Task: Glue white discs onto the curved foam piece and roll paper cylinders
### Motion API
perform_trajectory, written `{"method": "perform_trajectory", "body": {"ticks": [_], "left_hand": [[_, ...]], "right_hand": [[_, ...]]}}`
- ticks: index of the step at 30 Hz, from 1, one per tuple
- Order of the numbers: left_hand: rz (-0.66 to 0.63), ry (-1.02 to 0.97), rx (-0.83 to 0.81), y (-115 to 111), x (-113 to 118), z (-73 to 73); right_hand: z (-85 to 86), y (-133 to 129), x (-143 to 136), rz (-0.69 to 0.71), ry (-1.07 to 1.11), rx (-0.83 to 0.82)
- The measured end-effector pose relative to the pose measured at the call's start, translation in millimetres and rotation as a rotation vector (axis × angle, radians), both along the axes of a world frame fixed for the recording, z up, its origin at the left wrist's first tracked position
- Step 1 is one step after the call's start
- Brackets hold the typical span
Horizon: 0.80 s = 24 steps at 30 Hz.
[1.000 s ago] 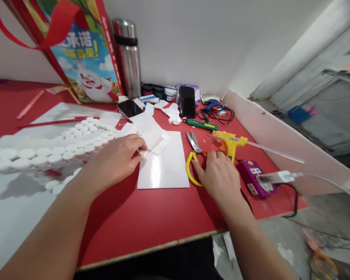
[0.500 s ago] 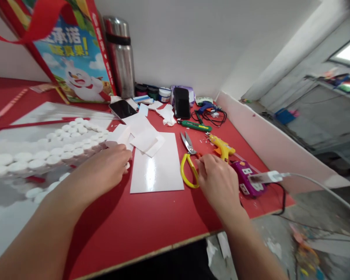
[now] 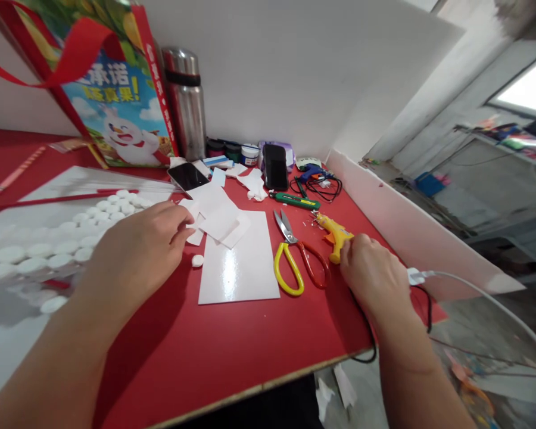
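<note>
My left hand (image 3: 138,253) is over the left side of the table, its fingers bent together beside the white paper pieces (image 3: 218,214). What its fingertips hold, if anything, is hard to make out against the white. Just below them lies a small white disc (image 3: 197,261). My right hand (image 3: 375,277) is closed at the handle end of a yellow hot glue gun (image 3: 335,229), its fingers curled and partly hidden. Between my hands lie a white board (image 3: 239,268) and scissors (image 3: 288,238) with one yellow and one red handle, blades slightly apart.
Rows of white discs (image 3: 58,262) stand at left. Behind are a gift bag (image 3: 125,113), a steel flask (image 3: 187,113), phones (image 3: 276,167), paint jars (image 3: 250,155) and a green utility knife (image 3: 295,201). A white cable (image 3: 473,280) runs right; the red table (image 3: 232,351) ends near me.
My right hand has moved right from the scissors to the glue gun, uncovering the red handle and covering the purple power strip. My left hand has moved up, away from the small disc.
</note>
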<state>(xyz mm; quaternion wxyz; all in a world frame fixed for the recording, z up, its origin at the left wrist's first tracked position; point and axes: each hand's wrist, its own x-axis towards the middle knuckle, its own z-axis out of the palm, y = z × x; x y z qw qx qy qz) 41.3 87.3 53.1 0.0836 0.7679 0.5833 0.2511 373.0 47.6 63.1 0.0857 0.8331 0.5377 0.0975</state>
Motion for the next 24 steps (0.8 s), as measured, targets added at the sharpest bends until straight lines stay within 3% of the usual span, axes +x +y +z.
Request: {"method": "perform_trajectory", "body": {"ticks": [5, 13, 18, 21, 24], "left_hand": [[0.019, -0.011, 0.091, 2.4, 7.7, -0.8], [-0.182, -0.001, 0.167, 5.6, 33.3, -33.2], [-0.226, 0.053, 0.091, 1.8, 43.5, -52.1], [-0.244, 0.086, 0.04, 1.5, 44.5, -56.9], [-0.236, 0.102, 0.008, 2.6, 45.1, -58.6]], "right_hand": [[-7.1, 5.8, 2.8, 0.007, 0.043, -0.074], [-11.6, 17.7, -0.5, -0.166, 0.192, -0.023], [-14.7, 20.2, 2.3, -0.162, 0.228, -0.052], [-16.9, 23.4, 1.8, -0.154, 0.271, -0.073], [-21.7, 25.8, 1.7, -0.175, 0.358, 0.012]]}}
